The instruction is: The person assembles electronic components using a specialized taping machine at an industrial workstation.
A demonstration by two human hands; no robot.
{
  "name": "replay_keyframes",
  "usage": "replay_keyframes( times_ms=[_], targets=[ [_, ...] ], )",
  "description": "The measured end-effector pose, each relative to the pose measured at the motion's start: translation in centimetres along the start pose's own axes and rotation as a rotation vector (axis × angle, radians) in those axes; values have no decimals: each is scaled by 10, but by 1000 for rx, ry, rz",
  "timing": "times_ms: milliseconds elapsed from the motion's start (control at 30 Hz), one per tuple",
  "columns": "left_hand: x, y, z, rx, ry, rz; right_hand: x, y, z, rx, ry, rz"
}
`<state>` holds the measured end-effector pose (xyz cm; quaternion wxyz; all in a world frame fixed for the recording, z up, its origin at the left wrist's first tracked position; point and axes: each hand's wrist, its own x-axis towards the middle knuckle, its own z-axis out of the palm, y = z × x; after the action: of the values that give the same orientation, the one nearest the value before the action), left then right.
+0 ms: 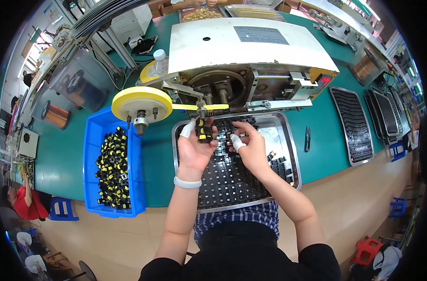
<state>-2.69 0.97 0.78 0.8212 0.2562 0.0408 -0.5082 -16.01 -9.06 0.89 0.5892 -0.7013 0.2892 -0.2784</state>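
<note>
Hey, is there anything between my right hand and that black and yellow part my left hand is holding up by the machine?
Nothing visible does. The left hand holds the black and yellow part just under the machine's spindle, and the right hand is beside it above the metal tray, with only an open gap over the tray between them.

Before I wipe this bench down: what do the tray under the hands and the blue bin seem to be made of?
The tray looks like polished metal, probably stainless steel: silvery, with bright reflections along its rolled rim. The blue bin looks like moulded plastic: even, saturated colour, soft sheen, rounded corners. Neither can be confirmed from the look alone.
</note>
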Motion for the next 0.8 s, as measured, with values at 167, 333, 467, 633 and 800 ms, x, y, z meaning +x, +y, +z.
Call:
replay_keyframes(
  times_ms=[167, 333, 467, 633, 800],
  targets=[
    [15, -4, -13, -133, 87, -185, -4, 1, -12, 181, 7, 98],
    [21, -6, -7, -233, 5, -315, -5, 6, -23, 239, 20, 126],
    [16, -10, 11, -93, -25, -222, -6, 0, -29, 229, 46, 80],
    [10, -13, 7, -161, -171, -288, 1, -3, -24, 257, 88, 46],
    [-22, -13, 6, -207, -139, -383, 11, -8, -3, 227, 88, -62]
  ],
)
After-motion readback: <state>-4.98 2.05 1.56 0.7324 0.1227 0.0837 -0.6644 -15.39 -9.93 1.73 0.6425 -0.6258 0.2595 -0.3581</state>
